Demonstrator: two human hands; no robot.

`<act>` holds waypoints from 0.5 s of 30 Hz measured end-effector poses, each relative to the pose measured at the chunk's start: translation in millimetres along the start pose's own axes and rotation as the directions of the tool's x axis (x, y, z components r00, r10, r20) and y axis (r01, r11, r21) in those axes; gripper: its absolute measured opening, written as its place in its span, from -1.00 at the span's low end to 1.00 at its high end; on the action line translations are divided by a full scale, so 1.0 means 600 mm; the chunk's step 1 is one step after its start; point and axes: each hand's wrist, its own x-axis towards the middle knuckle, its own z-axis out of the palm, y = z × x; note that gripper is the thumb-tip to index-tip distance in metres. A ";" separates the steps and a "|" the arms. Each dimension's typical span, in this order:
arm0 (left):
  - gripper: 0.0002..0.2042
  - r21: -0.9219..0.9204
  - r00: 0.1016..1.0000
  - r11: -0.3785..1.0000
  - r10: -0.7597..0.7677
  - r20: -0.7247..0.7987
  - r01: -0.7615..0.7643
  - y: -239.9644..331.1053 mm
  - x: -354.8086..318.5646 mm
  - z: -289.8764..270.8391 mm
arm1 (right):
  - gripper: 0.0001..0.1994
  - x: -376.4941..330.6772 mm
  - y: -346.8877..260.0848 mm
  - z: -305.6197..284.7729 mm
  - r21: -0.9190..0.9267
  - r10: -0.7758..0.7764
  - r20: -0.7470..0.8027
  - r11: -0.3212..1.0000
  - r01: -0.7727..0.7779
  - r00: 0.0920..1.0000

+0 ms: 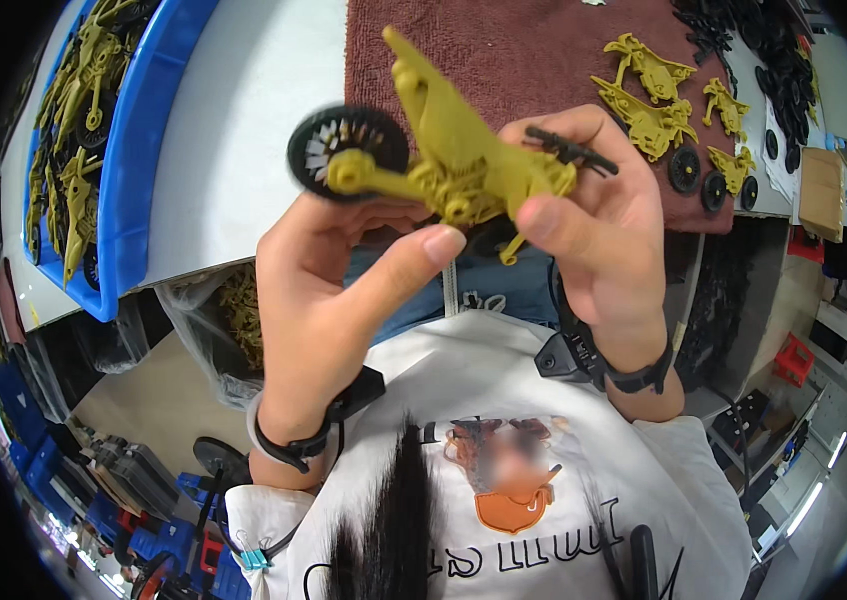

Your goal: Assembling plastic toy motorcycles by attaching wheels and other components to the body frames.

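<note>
Both hands hold up a toy motorcycle (474,140) of olive-yellow plastic, tilted above the table's front edge. My left hand (329,265) is closed around its lower part, thumb pressed near the middle of the body. A black spoked wheel (376,135) sticks out at the left end on a yellow arm. My right hand (599,215) grips the other end between thumb and fingers. Beside those fingers juts a thin black bar-like piece (572,150). Another dark round part shows below the body, mostly hidden by my hands.
A maroon towel (504,60) covers part of the white table (234,130). On its right lie yellow toy body parts (649,115) and black wheels (685,170), with black pieces (774,60) beyond. At left stands a blue bin (159,130) of similar toys. A plastic bag (209,330) hangs below.
</note>
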 end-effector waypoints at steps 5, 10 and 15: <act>-0.58 -0.070 0.979 0.977 0.201 0.012 -0.200 -0.010 -0.002 -0.001 | -0.52 0.003 -0.002 -0.001 -0.246 -0.099 0.059 0.963 0.111 0.993; -0.66 0.099 0.958 0.954 0.286 -0.029 -0.282 -0.021 -0.002 0.002 | -0.60 0.003 0.000 -0.001 -0.334 -0.119 0.239 0.922 0.197 0.964; -0.78 0.368 0.828 0.767 0.561 0.012 -0.525 -0.036 0.000 0.006 | -0.64 0.003 -0.008 0.020 -0.642 -0.242 0.308 0.661 0.389 0.920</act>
